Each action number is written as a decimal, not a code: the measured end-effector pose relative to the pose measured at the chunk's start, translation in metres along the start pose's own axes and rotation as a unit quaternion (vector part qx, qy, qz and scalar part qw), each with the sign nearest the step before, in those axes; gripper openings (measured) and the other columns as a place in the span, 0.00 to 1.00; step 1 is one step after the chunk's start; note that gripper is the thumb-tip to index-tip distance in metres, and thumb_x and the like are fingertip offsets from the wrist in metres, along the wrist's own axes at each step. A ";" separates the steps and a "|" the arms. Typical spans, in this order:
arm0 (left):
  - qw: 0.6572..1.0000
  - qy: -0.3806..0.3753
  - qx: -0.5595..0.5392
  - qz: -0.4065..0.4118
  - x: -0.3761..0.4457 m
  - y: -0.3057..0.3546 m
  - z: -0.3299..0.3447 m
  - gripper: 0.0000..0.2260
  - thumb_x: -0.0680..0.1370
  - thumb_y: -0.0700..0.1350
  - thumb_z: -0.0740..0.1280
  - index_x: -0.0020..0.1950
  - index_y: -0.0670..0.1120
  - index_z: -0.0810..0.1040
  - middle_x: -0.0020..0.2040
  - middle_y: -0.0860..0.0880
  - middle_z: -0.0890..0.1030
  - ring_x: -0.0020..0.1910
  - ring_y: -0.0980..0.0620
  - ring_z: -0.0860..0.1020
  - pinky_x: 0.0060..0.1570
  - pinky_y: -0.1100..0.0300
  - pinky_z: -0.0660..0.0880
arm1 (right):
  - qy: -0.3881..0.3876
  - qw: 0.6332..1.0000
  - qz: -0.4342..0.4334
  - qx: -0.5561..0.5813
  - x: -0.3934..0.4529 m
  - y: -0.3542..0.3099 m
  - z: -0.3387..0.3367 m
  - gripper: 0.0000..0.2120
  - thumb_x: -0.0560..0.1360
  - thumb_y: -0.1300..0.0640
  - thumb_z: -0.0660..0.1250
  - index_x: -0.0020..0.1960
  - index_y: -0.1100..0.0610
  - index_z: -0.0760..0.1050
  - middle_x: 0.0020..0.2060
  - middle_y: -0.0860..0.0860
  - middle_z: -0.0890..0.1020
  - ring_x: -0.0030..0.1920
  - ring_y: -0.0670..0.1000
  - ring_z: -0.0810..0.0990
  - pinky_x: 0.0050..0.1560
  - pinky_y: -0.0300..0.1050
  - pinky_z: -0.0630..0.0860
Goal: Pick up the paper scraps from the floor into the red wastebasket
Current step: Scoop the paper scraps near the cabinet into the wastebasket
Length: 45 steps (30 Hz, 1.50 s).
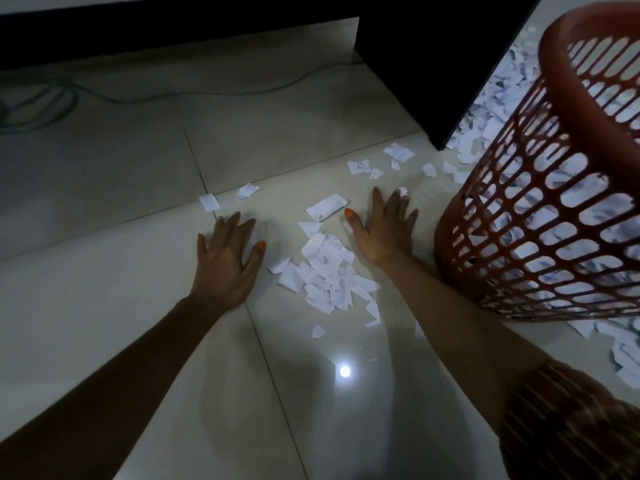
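Note:
A heap of white paper scraps (pixel 327 275) lies on the pale tiled floor between my two hands. My left hand (pixel 227 258) lies flat on the tiles left of the heap, fingers spread, holding nothing. My right hand (pixel 382 225) lies flat to the right of the heap, fingers straight, with a small scrap (pixel 402 191) at its fingertips. The red wastebasket (pixel 540 216), a slotted plastic bin with white paper showing through its wall, stands just right of my right hand. Loose scraps (pixel 325 207) lie scattered beyond my hands.
A black furniture panel (pixel 426 71) stands at the back right, with a mass of scraps (pixel 485 112) behind it and the basket. More scraps (pixel 620 351) lie at the basket's foot on the right. A green cable (pixel 41 102) coils on the floor at the far left.

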<state>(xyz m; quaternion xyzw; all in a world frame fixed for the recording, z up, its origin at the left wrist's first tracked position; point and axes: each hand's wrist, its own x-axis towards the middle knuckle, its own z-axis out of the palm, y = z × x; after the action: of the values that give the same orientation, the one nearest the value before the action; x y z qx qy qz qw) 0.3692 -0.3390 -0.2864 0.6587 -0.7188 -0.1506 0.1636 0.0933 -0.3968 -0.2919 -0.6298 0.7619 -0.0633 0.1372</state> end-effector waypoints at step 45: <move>0.980 -0.087 0.015 0.176 0.051 0.038 0.035 0.40 0.76 0.70 0.43 0.79 0.45 0.51 0.80 0.48 0.51 0.78 0.53 0.46 0.76 0.49 0.42 | -0.090 0.967 -0.235 -0.034 -0.001 -0.018 0.005 0.38 0.74 0.27 0.44 0.78 0.43 0.47 0.79 0.49 0.42 0.77 0.53 0.37 0.73 0.65 0.36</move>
<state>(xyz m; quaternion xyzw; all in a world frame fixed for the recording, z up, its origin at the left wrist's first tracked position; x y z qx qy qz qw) 0.3163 -0.3862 -0.2999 0.5088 -0.8370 -0.1658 0.1142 0.1118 -0.3987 -0.2922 -0.7984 0.5791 -0.0107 0.1645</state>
